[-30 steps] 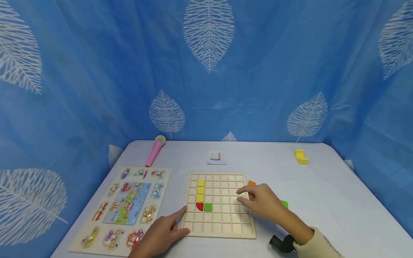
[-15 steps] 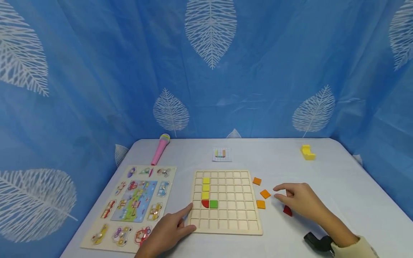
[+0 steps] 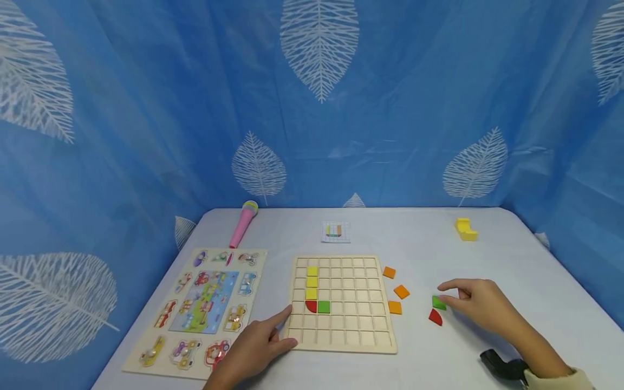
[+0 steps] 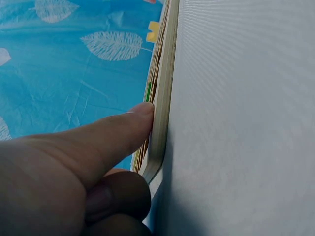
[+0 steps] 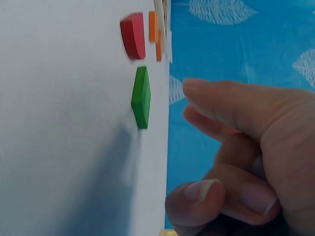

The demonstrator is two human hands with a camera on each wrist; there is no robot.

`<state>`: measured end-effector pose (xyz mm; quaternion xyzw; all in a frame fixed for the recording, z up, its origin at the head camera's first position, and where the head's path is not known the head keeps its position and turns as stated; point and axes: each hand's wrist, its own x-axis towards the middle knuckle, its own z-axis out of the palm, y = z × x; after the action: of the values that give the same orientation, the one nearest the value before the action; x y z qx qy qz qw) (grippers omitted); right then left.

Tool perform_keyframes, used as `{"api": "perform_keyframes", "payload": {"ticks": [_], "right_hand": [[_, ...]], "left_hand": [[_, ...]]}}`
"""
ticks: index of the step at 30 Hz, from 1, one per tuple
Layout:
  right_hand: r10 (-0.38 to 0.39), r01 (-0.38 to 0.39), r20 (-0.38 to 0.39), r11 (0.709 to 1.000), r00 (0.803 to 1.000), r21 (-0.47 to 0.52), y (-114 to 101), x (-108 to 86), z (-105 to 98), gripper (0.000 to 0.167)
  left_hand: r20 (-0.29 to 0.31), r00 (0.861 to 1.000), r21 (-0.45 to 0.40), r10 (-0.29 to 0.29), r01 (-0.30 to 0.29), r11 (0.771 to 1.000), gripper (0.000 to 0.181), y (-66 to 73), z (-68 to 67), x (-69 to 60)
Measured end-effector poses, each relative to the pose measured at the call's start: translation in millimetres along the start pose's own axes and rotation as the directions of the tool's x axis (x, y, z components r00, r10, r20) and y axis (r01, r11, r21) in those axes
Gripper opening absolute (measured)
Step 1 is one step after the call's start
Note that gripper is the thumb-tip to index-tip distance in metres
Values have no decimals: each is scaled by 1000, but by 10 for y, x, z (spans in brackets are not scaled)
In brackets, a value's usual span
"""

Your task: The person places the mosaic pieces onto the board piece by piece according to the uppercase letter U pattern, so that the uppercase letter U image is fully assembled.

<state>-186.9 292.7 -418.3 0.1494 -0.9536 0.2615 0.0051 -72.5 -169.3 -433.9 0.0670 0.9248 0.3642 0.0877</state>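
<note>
A wooden grid board [image 3: 353,330] lies mid-table. It bears a column of yellow square tiles [image 3: 311,282], with a red quarter-round tile [image 3: 311,306] below and a green square tile [image 3: 324,307] beside that one. The left hand [image 3: 258,346] touches the board's left edge with index finger and thumb; its other fingers are tucked under. The right hand [image 3: 482,303] hovers over a loose green tile [image 5: 141,98], thumb and index finger apart with nothing between them. Close to that tile rests a loose red quarter-round tile [image 5: 134,37]. Several orange tiles [image 3: 401,292] lie right of the board.
A vehicle-picture peg puzzle [image 3: 200,314] lies on the left. Behind it is a pink toy microphone [image 3: 242,225]. A small pattern card [image 3: 336,232] sits beyond the board, and a yellow block [image 3: 466,230] stands at back right. A black strap [image 3: 502,365] is near the right wrist.
The right hand has moved right from the board, past the orange tiles, to above the loose green tile. The left hand keeps its place at the board's edge. The head view has shifted slightly.
</note>
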Motion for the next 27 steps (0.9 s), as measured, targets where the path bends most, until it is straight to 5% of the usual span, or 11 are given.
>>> {"api": "perform_keyframes", "payload": {"ticks": [18, 27], "right_hand": [[50, -53, 143, 998, 988, 20, 206, -88, -29, 36], [20, -23, 144, 1000, 989, 21, 216, -26, -10, 37]], "left_hand": [[13, 999, -3, -39, 39, 999, 74, 18, 52, -99], [-11, 1000, 43, 10, -10, 999, 72, -2, -7, -27]]}}
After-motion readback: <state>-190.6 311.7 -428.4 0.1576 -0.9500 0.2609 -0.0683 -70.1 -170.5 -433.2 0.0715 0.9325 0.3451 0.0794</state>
